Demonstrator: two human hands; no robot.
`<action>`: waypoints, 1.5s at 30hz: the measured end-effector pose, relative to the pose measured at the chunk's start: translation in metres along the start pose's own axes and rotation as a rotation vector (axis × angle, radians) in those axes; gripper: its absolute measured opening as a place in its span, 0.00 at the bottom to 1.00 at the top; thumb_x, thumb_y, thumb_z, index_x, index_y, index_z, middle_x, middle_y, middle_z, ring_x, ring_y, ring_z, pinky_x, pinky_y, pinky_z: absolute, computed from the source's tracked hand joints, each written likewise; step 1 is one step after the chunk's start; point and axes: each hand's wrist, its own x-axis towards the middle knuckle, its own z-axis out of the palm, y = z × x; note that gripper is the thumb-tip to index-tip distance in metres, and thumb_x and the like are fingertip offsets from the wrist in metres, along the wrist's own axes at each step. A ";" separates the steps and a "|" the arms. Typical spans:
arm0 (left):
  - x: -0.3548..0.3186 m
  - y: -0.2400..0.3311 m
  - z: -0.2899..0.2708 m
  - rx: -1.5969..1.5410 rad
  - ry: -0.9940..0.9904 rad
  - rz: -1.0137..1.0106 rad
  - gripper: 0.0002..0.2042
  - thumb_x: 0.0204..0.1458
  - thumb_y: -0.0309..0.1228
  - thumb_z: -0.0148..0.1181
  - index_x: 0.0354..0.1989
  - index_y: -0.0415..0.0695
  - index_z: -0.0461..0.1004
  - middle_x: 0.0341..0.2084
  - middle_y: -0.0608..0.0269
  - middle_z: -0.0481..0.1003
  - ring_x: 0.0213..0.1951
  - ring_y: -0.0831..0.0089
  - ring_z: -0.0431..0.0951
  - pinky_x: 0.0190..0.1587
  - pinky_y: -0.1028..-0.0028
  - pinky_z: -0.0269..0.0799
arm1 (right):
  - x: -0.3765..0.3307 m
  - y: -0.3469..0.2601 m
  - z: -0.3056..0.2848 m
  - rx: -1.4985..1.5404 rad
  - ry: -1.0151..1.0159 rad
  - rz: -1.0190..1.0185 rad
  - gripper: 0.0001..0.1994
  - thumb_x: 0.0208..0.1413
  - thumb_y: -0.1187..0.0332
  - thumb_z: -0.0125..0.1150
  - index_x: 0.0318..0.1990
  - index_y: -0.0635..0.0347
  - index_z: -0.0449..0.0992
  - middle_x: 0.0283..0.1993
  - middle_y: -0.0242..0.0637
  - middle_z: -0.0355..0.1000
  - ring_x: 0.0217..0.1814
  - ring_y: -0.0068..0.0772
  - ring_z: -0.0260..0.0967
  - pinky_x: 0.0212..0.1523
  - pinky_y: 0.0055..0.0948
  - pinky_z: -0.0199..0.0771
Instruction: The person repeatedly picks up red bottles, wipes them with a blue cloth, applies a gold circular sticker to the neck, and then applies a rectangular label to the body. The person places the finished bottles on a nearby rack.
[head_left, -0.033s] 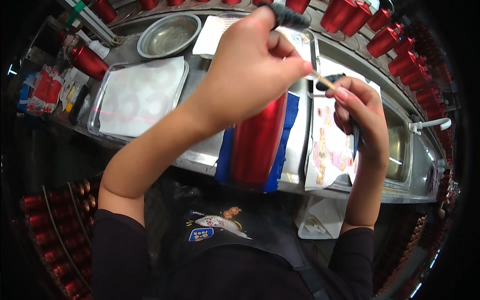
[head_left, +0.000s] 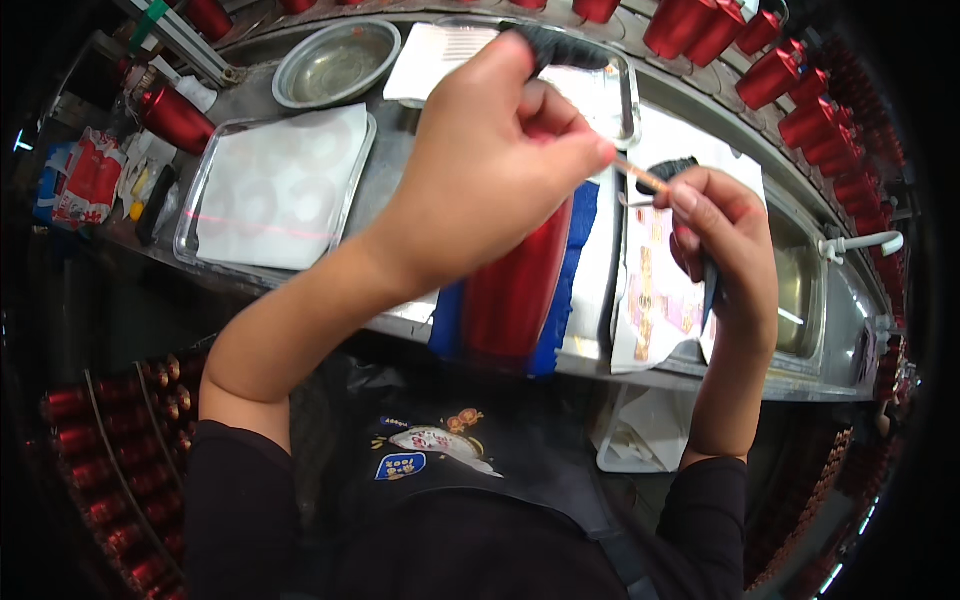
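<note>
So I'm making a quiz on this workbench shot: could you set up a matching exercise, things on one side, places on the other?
Things:
1. round metal bowl
2. red tumbler
3. tray with white sheet
4. thin stick

Places:
A. under the left hand
B. far left of the bench
C. between the two hands
D. near side of the bowl

Pairs: 1-B, 2-A, 3-D, 4-C

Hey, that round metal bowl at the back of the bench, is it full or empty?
Empty: the metal bowl shows only its bare, shiny bottom, with nothing lying inside.
</note>
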 end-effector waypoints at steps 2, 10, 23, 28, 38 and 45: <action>-0.042 -0.013 0.014 -0.157 0.131 0.015 0.15 0.51 0.21 0.67 0.44 0.36 0.69 0.26 0.66 0.78 0.27 0.86 0.74 0.29 0.83 0.69 | -0.033 0.018 0.016 -0.187 0.106 -0.031 0.10 0.59 0.65 0.65 0.32 0.65 0.79 0.21 0.22 0.67 0.19 0.08 0.58 0.20 0.12 0.53; -0.159 -0.053 0.021 -0.185 0.315 -0.233 0.13 0.53 0.19 0.66 0.41 0.40 0.66 0.28 0.69 0.76 0.25 0.91 0.69 0.28 0.88 0.62 | -0.088 0.077 0.082 -0.293 0.153 0.031 0.07 0.52 0.71 0.72 0.29 0.62 0.79 0.26 0.21 0.67 0.25 0.07 0.59 0.26 0.13 0.52; -0.162 -0.088 -0.002 0.197 0.225 -0.045 0.34 0.50 0.21 0.67 0.66 0.38 0.59 0.49 0.54 0.76 0.53 0.68 0.73 0.55 0.71 0.66 | -0.087 0.089 0.099 -0.314 0.209 0.020 0.07 0.56 0.72 0.68 0.30 0.62 0.76 0.22 0.18 0.66 0.24 0.05 0.57 0.25 0.13 0.49; -0.158 -0.090 0.002 0.556 -0.044 0.101 0.45 0.47 0.26 0.71 0.73 0.39 0.50 0.68 0.44 0.63 0.73 0.53 0.57 0.71 0.62 0.53 | -0.090 0.091 0.095 -0.250 0.211 0.045 0.05 0.57 0.74 0.67 0.32 0.62 0.75 0.25 0.19 0.69 0.24 0.05 0.59 0.25 0.11 0.49; -0.152 -0.107 0.007 -0.269 0.059 -0.101 0.38 0.58 0.34 0.65 0.72 0.33 0.51 0.71 0.46 0.58 0.74 0.60 0.54 0.72 0.65 0.48 | -0.092 0.086 0.091 -0.124 0.225 0.080 0.05 0.58 0.73 0.66 0.31 0.59 0.75 0.24 0.18 0.68 0.22 0.05 0.56 0.22 0.13 0.48; -0.154 -0.110 0.018 -0.191 0.065 -0.054 0.37 0.61 0.34 0.62 0.73 0.32 0.50 0.72 0.47 0.56 0.73 0.60 0.54 0.72 0.65 0.49 | -0.090 0.086 0.091 -0.091 0.260 0.091 0.06 0.57 0.74 0.66 0.30 0.62 0.75 0.21 0.18 0.65 0.21 0.05 0.56 0.22 0.13 0.47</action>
